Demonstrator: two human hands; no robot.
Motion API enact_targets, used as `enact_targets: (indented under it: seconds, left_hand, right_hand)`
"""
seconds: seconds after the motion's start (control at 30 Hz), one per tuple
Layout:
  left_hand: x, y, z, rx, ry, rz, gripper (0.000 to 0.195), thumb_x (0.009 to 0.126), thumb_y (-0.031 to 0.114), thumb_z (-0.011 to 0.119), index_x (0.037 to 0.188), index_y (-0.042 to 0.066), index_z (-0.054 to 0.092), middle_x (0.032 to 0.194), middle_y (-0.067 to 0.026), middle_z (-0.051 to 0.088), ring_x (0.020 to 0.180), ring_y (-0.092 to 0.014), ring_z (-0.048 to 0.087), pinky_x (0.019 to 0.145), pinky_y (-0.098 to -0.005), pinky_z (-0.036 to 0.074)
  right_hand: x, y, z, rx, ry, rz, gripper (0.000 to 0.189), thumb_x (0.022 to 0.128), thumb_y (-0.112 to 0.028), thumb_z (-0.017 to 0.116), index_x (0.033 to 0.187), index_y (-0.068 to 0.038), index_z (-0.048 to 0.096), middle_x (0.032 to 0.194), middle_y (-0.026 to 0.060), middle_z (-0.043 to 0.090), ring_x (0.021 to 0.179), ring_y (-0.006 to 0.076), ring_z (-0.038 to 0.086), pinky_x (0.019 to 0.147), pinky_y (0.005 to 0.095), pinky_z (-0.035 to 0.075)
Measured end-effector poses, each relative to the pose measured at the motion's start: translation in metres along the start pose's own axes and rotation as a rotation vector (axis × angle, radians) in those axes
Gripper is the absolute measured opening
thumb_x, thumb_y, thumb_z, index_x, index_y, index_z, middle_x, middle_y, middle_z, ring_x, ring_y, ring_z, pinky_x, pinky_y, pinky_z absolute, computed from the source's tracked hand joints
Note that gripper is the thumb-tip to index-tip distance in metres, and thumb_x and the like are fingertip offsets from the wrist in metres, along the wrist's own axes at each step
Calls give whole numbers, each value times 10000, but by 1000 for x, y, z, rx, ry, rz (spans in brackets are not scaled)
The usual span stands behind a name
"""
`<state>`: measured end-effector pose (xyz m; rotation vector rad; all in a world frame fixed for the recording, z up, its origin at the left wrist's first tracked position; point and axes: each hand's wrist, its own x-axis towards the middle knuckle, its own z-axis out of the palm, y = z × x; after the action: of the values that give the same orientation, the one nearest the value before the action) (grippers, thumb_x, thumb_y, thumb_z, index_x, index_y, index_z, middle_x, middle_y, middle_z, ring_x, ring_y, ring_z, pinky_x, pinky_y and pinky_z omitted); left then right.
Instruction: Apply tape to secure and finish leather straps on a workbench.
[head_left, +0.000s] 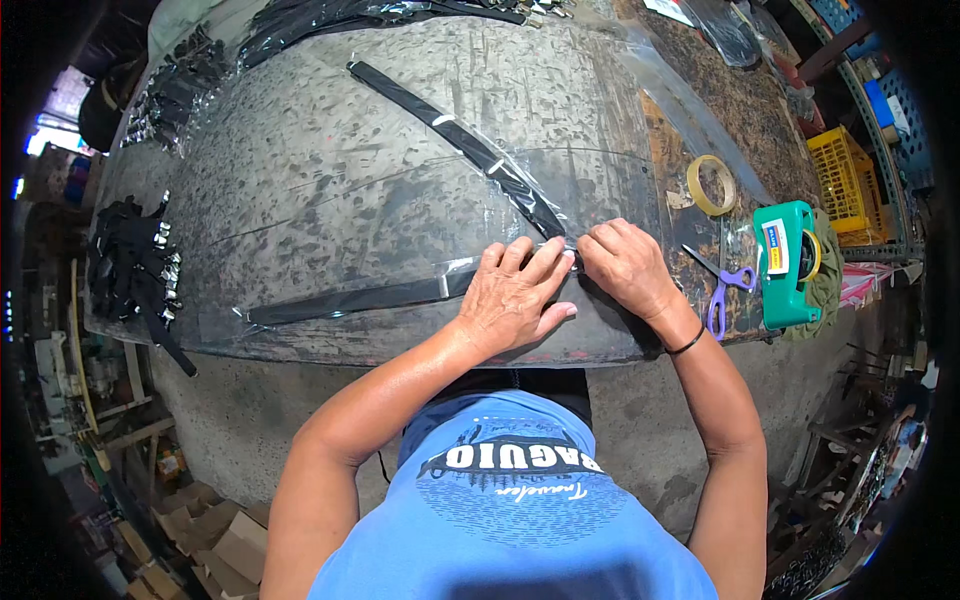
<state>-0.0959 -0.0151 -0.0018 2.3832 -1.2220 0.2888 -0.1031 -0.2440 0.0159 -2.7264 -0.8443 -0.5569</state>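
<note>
My left hand (510, 289) lies palm down, fingers spread, over the right end of a black strap in a clear plastic sleeve (352, 301). Its thumb stands apart from the fingers. Just right of those fingertips, my right hand (626, 266) has its fingers curled in a pinch at the sleeve's end; what exactly is between them is mostly hidden. A second sleeved black strap (469, 146) runs diagonally from the far left down to the fingertips. White bands cross both straps. Whether the two are joined under my hands is hidden.
Right of my hands are purple-handled scissors (720, 285), a tape roll (711, 185) and a green tape dispenser (784, 266). Black straps with metal clips (139, 270) are heaped at the left edge, more (375, 19) at the back. A yellow crate (840, 184) stands beyond the worktable (300, 172).
</note>
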Motion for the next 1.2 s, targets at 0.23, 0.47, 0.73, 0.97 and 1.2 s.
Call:
enact_targets:
  seconds: [0.23,0.47,0.73,0.97,1.2]
  left_hand:
    - [1,-1,1,15,-47,14,647,872,497,699,1367,89,613,1460,-49,557,1248,-291,479,995,-471,369]
    - [1,-2,1,30,-49,35,626,878,489,699,1341,76,626,1419,-52,586,1232,-286,497,988,-470,369]
    - [6,-5,-2,-23,-50,59,617,856,465,729,1315,63,638,1381,-69,596,1217,-285,509,978,-463,374]
    - [15,-13,-8,-120,-118,90,567,840,367,753,1299,58,629,1356,-88,594,1215,-298,519,980,-470,389]
    - [39,-24,1,-215,49,86,386,791,107,767,1161,89,660,1037,-64,675,959,-275,620,840,-415,442]
  right_hand:
    - [-1,-2,0,9,-6,-6,210,734,-108,715,923,-82,629,840,46,563,815,242,608,700,378,524]
    - [-19,-8,-13,156,70,200,220,788,-28,743,996,-54,674,942,81,638,912,281,638,792,390,523]
    - [-37,-32,-12,132,-8,208,403,823,-171,778,1209,-107,680,1114,103,593,1097,324,567,976,480,473]
    - [-40,-39,-9,62,-36,249,435,854,-226,760,1268,-128,670,1148,107,580,1153,328,545,1057,520,430]
    - [-41,-44,-6,67,-33,271,450,844,-220,773,1270,-127,662,1172,111,583,1178,332,538,1069,541,423]
